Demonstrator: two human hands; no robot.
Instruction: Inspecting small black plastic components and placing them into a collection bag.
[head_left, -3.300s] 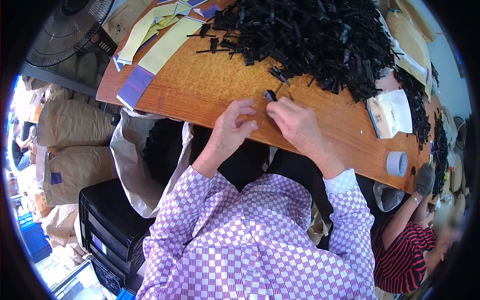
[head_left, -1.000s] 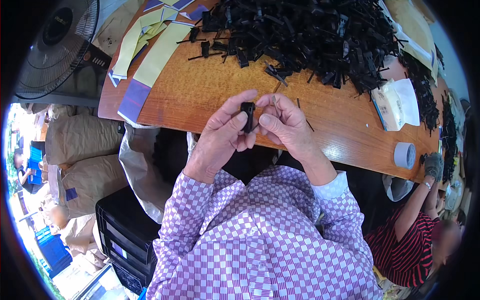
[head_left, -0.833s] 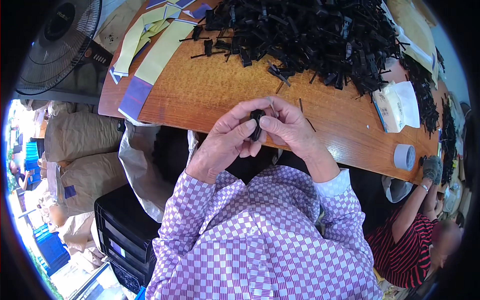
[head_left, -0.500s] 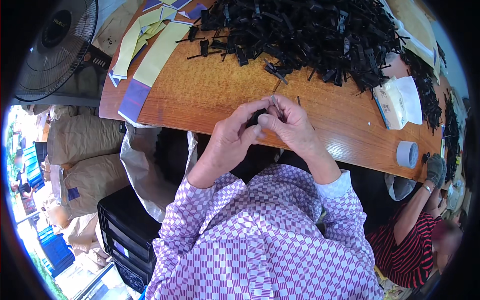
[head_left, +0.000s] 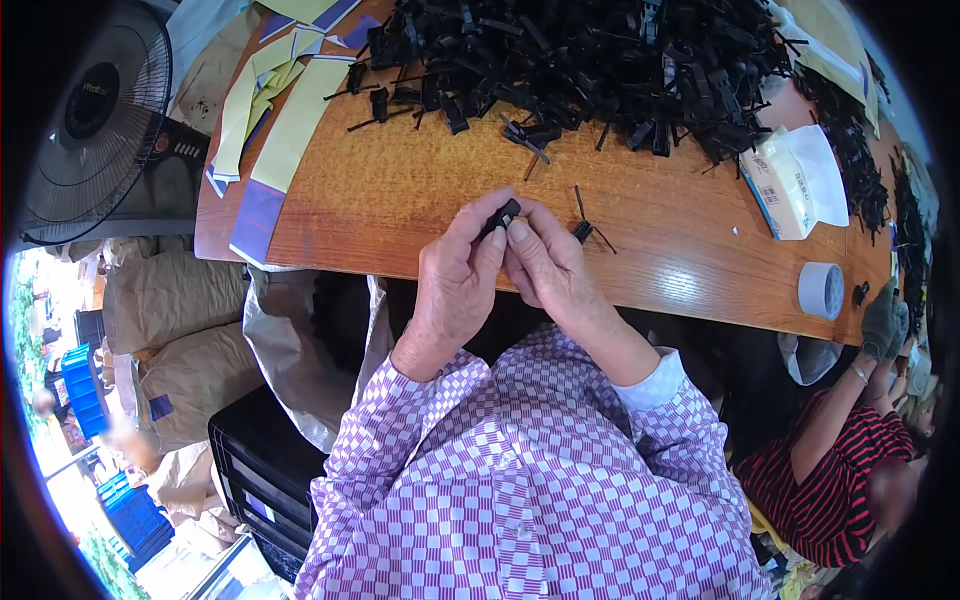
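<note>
Above the table's near edge, I hold a small black plastic part [head_left: 500, 216] between the fingertips of both hands. My left hand [head_left: 455, 275] is closed round its left side, with the thumb pressed against it. My right hand [head_left: 558, 268] pinches from the other side, its thumb beside a small pale spot on the part. The fingers hide much of the piece. Just right of my right hand, another black part with thin prongs [head_left: 581, 231] lies on the wooden table [head_left: 400, 190].
A large heap of black plastic parts [head_left: 600, 70] covers the far table. Yellow-and-purple strips [head_left: 290, 150] lie left, near a fan [head_left: 95, 110]. At right are a tissue pack [head_left: 785, 190], a tape roll [head_left: 820, 290] and a co-worker's gloved hand [head_left: 882, 318]. An open white sack [head_left: 290, 350] hangs below the edge.
My hands have turned the black part, so more of it shows. A thin metallic piece seen at my right fingers earlier is no longer visible. The pronged part beside them is now uncovered.
</note>
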